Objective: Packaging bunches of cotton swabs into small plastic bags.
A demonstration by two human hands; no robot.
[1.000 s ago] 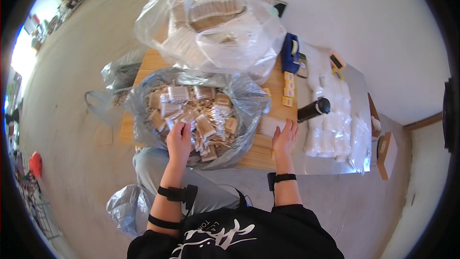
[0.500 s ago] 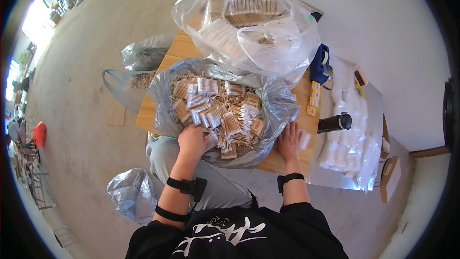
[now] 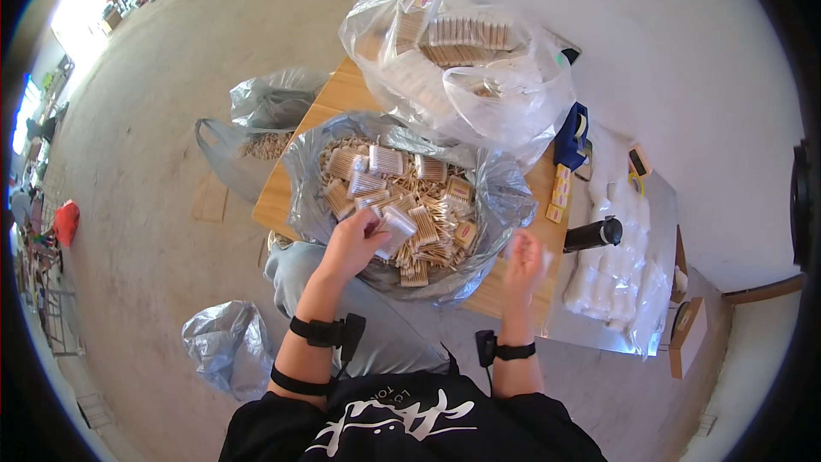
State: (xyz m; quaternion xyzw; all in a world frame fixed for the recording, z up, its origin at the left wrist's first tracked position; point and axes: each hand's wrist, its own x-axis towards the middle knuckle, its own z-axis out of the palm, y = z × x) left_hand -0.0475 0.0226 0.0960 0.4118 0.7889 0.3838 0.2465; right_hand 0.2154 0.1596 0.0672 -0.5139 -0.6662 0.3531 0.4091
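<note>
A large grey plastic bag lies open on the wooden table, filled with loose cotton swabs and small clear packets of cotton swabs. Over its near left part, my left hand is closed on the edge of a clear packet of cotton swabs. My right hand is raised at the bag's right side, fingers pinched together. Something pale and see-through shows beside those fingers, too blurred to name. A few yellow labelled cards lie among the swabs.
Behind stands a clear bag of swab packets. To the right are a blue tape dispenser, small yellow boxes, a black bottle and wrapped white rolls. Grey bags rest on the floor at left.
My left hand has lifted a little and moved right with a packet in its fingers. My right hand has come up off the table, its fingers now drawn together. The view has shifted slightly.
</note>
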